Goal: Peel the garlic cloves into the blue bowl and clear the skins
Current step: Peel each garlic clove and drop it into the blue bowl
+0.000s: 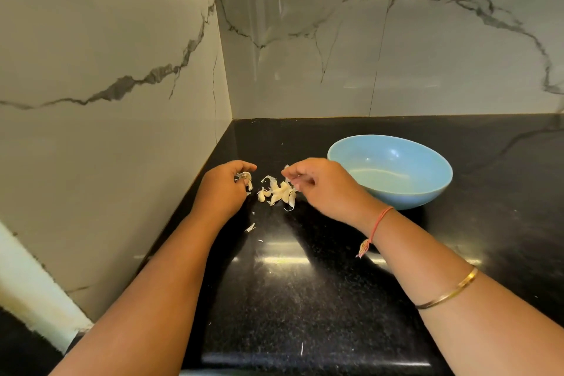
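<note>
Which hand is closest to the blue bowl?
The right hand, with the red thread on its wrist, is beside the blue bowl; the left hand sits beyond the garlic pile.

You had the left wall and back wall boxing in the corner. The blue bowl blocked your right side; counter toward you was open.
</note>
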### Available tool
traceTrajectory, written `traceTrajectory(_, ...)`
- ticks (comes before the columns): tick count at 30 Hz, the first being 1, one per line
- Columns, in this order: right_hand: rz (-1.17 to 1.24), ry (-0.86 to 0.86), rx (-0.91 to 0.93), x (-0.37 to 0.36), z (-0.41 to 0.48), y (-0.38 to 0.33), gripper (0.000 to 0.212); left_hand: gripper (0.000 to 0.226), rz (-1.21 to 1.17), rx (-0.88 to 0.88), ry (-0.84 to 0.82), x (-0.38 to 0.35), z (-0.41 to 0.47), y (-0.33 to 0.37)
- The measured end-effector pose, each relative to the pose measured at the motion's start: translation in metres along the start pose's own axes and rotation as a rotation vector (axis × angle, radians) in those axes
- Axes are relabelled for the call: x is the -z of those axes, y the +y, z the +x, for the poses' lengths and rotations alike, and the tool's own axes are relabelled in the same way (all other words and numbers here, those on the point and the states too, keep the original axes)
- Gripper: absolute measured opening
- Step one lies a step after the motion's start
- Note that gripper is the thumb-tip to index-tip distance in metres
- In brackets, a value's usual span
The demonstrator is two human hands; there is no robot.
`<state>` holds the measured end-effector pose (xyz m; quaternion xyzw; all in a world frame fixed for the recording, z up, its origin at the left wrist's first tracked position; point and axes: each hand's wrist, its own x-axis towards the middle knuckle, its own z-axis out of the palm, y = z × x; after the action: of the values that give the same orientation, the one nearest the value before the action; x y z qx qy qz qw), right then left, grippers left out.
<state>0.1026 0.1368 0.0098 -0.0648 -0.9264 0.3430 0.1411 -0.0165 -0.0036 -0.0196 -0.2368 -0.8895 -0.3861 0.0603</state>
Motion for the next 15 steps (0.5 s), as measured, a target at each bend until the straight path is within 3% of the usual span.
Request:
traceTrajectory(7, -0.259, -0.019, 0.004, -0.014, -0.006, -0.002, 0.049, 0.022, -0.005, -0.135, 0.209, 0.000, -0.002, 0.008)
traceTrajectory(15, -0.271, 0.034, -0.033, -0.019, -0.003, 0.000, 0.039, 0.020, -0.161, -0.146, 0.202, 0.000, -0.008, 0.017)
